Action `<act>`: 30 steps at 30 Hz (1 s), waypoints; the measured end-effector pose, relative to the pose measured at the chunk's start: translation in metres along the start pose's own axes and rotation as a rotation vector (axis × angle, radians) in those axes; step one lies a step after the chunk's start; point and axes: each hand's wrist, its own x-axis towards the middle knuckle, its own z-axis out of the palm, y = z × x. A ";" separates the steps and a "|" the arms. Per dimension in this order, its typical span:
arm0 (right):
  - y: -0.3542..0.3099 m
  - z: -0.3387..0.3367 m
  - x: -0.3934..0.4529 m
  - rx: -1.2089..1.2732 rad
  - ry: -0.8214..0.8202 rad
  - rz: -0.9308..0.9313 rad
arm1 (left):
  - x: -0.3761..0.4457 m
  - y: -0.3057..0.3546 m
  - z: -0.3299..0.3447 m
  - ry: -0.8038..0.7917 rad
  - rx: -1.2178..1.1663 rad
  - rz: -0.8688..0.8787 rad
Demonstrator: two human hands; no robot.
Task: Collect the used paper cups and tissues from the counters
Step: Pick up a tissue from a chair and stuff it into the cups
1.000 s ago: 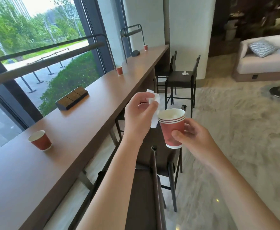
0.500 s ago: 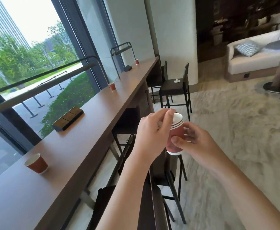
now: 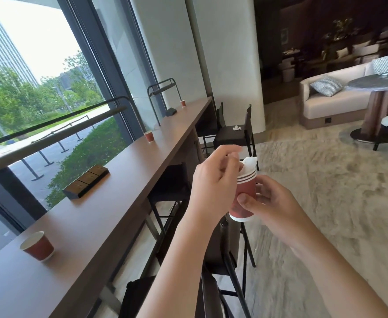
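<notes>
Right hand (image 3: 272, 204) grips a red paper cup with white striped rim (image 3: 245, 193) in the air off the long brown wooden worktop's (image 3: 110, 203) front edge; a crumpled white tissue (image 3: 250, 162) sits stuffed in its mouth, poking above the rim. Left hand (image 3: 213, 180) is over the cup mouth, fingers curled at the tissue; can't tell if it pinches it. So one cup and one tissue collected. Left to get, by my read: red cup near the worktop's near end (image 3: 38, 246), one mid-length at the window edge (image 3: 148, 136), one at the far end (image 3: 183, 103), plus a white wad on the far black chair seat (image 3: 236, 128).
</notes>
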 end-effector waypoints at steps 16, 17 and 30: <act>-0.007 -0.006 -0.016 -0.005 0.011 0.009 | -0.012 -0.002 0.008 0.015 0.095 0.074; -0.007 -0.006 -0.017 -0.004 0.011 0.007 | -0.013 -0.001 0.008 0.008 0.090 0.062; -0.016 -0.011 -0.024 -0.017 0.013 -0.003 | -0.013 0.009 0.011 -0.006 0.137 -0.063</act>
